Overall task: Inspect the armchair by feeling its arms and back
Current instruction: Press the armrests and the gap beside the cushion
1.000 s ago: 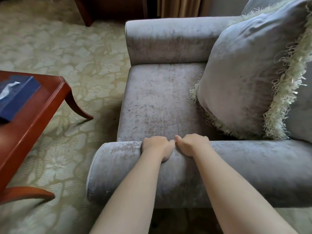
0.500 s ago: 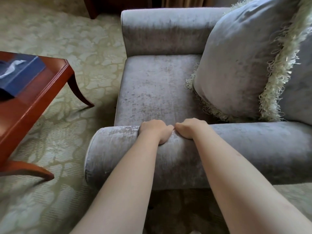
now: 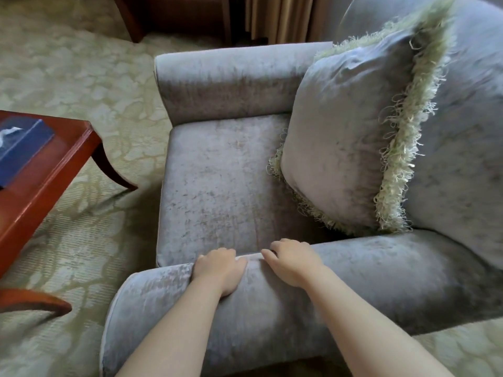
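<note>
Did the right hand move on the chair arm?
Yes. The right hand slid slightly along the arm toward the cushion, away from the left hand it touched before.

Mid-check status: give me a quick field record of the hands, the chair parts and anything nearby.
left hand: grips near arm, fingers curled over its crest
right hand: same, beside the left, not touching it
far arm: no hand on it
back: no hand on it; fringed cushion leans against it
wooden table: left of armchair, blue box on top
</note>
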Tool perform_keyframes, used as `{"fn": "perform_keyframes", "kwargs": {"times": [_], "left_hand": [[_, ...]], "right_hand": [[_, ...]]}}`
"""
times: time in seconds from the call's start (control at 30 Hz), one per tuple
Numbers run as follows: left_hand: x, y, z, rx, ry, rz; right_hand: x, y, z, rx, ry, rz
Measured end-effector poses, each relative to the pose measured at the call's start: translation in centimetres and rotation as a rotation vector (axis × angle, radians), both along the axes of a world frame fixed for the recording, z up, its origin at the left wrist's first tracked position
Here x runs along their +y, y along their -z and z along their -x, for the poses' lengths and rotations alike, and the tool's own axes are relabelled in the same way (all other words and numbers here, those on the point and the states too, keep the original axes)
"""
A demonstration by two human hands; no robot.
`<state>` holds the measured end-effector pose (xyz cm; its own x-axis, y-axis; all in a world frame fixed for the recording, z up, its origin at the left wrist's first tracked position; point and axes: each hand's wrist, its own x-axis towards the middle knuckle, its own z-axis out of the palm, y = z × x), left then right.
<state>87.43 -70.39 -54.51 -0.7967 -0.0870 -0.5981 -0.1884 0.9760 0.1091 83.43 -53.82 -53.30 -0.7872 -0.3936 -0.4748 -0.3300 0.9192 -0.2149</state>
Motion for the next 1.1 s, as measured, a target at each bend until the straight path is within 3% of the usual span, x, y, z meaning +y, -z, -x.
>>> {"fn": "perform_keyframes", "kwargs": {"times": [0.1,0.2,0.33,0.5,0.67,1.1], "left_hand": [[1.4,-0.2,1.4,-0.081,-0.037,0.028],[6.5,-0.7,3.6,-0.051,-0.007,0.050],[17.2,-1.0,5.8,-0.017,0.080,-0.110],[25.5,-0.9,6.8,0.046,0.064,-0.146],[25.6,0.1,7.6,0.065,-0.045,-0.101],[24.8,0.2,6.9,0.142,0.080,-0.122]], "right_hand": [[6.2,-0.7,0.9,0.128,-0.016,-0.049],[14.3,-1.3,3.0,0.175,0.147,-0.183],[21.5,-1.1,6.3,0.103,0.283,-0.289],[22.7,0.7,9.5,0.033,0.414,-0.248],[22.3,1.2,9.9,-0.059,0.394,-0.264],[22.0,0.1,8.1,0.055,0.345,-0.234]]}}
